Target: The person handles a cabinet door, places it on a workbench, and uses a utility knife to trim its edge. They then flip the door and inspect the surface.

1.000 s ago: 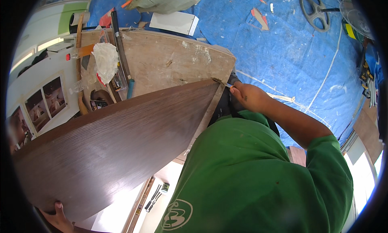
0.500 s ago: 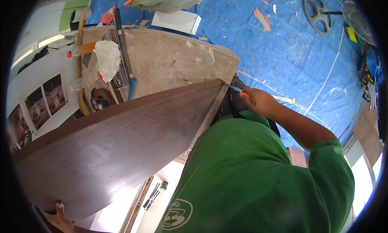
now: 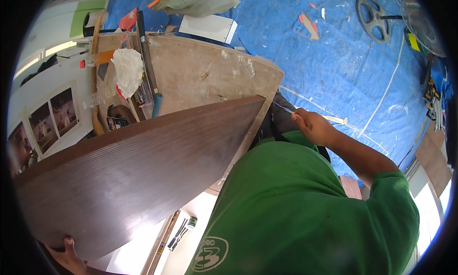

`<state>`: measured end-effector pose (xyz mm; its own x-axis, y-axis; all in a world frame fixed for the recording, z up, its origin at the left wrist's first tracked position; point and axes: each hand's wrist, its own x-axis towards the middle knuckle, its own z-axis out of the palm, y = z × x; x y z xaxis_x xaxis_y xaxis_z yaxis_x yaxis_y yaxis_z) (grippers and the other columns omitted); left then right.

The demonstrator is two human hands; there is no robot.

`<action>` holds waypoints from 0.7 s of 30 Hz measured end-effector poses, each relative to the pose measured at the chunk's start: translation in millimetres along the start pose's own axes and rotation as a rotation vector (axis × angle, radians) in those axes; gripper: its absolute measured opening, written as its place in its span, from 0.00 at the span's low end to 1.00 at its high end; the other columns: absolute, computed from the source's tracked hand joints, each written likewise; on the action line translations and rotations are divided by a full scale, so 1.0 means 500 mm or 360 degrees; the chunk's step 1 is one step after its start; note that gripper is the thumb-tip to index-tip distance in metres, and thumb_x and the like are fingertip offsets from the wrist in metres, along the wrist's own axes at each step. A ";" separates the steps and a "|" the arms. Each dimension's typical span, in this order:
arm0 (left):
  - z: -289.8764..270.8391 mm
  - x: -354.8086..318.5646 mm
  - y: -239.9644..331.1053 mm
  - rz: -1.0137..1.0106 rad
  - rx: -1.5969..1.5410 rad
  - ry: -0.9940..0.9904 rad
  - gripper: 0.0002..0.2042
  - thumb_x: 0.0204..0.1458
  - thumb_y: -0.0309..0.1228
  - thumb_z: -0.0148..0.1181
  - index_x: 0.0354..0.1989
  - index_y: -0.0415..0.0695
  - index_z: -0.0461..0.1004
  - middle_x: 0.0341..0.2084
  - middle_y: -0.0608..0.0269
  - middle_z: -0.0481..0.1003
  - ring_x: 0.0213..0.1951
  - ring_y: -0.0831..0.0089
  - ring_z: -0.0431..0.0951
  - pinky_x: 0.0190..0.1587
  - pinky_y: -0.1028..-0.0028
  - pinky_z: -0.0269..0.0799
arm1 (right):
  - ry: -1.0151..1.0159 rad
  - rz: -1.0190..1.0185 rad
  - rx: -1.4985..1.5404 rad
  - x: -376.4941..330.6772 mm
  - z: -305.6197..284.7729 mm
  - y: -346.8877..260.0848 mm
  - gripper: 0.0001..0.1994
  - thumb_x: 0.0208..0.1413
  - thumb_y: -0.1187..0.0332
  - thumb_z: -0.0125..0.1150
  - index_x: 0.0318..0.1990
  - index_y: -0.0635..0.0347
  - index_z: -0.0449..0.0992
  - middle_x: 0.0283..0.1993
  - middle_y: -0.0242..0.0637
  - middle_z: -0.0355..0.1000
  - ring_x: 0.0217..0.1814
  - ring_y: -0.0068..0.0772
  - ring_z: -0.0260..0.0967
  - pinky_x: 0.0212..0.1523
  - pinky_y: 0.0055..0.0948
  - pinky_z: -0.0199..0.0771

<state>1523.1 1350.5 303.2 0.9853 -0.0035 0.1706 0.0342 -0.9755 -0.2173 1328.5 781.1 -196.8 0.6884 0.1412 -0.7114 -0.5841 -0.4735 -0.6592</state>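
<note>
A long dark brown wooden board [image 3: 138, 165] lies at a slant across a worn plywood worktable [image 3: 200, 70]. At its lower left end my left hand [image 3: 69, 257] grips the edge, thumb on the upper face and fingers hidden beneath. Off the board's narrow right end, my right hand [image 3: 312, 126] is closed around a thin, pale, slender tool [image 3: 283, 106]. Its tip points at the board's corner by the table edge; I cannot tell whether they touch. The tool's handle is hidden in my fist, so its exact kind does not show.
Beyond the board lie a crumpled white cloth [image 3: 128, 72], a long dark bar [image 3: 145, 55] and a wooden strip [image 3: 95, 74]. A white box [image 3: 208, 29] rests past the table on a blue tarp [image 3: 296, 60]. A grey spoked wheel [image 3: 373, 18] is at far right.
My right hand and its tool have drawn back slightly to the right and down, away from the board's corner. My left hand and the board stay nearly in place.
</note>
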 end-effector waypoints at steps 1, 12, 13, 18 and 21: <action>0.000 -0.002 0.003 0.0010 0.0017 -0.0010 0.43 0.50 0.43 0.69 0.67 0.27 0.56 0.63 0.41 0.64 0.63 0.54 0.65 0.66 0.64 0.56 | -0.0029 0.0060 0.0012 -0.004 -0.002 -0.005 0.21 0.70 0.51 0.41 0.41 0.61 0.69 0.28 0.53 0.71 0.34 0.60 0.71 0.37 0.51 0.67; -0.011 -0.005 0.005 0.0088 0.0081 -0.0008 0.44 0.51 0.45 0.68 0.67 0.26 0.55 0.65 0.40 0.61 0.65 0.54 0.62 0.67 0.63 0.53 | 0.0004 -0.0098 -0.0200 0.067 -0.002 -0.048 0.22 0.70 0.51 0.41 0.41 0.63 0.71 0.31 0.57 0.73 0.38 0.62 0.73 0.40 0.53 0.70; -0.011 -0.005 0.005 0.0114 0.0084 0.0001 0.44 0.51 0.45 0.68 0.67 0.26 0.55 0.65 0.40 0.61 0.65 0.54 0.62 0.67 0.63 0.53 | -0.0002 -0.0097 -0.0162 0.067 -0.001 -0.048 0.22 0.70 0.51 0.41 0.41 0.63 0.71 0.31 0.57 0.73 0.37 0.62 0.73 0.40 0.53 0.71; -0.013 -0.010 0.008 0.0032 0.0081 -0.0003 0.44 0.51 0.45 0.68 0.67 0.25 0.55 0.65 0.40 0.61 0.64 0.54 0.63 0.66 0.63 0.55 | -0.0005 -0.0064 -0.0272 0.066 0.008 -0.044 0.20 0.70 0.53 0.41 0.44 0.63 0.70 0.31 0.57 0.73 0.37 0.62 0.73 0.40 0.52 0.70; -0.016 -0.013 0.000 0.0068 0.0027 0.0022 0.44 0.50 0.46 0.68 0.67 0.26 0.56 0.64 0.40 0.62 0.64 0.54 0.64 0.66 0.63 0.56 | 0.0055 -0.0097 -0.0272 0.064 0.016 -0.036 0.20 0.69 0.53 0.44 0.41 0.63 0.70 0.30 0.56 0.73 0.36 0.62 0.73 0.39 0.53 0.70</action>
<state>1515.6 1348.5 309.9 0.9835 -0.0480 0.1744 -0.0046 -0.9705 -0.2411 1357.9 801.3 -209.7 0.7365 0.1459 -0.6605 -0.4610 -0.6063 -0.6480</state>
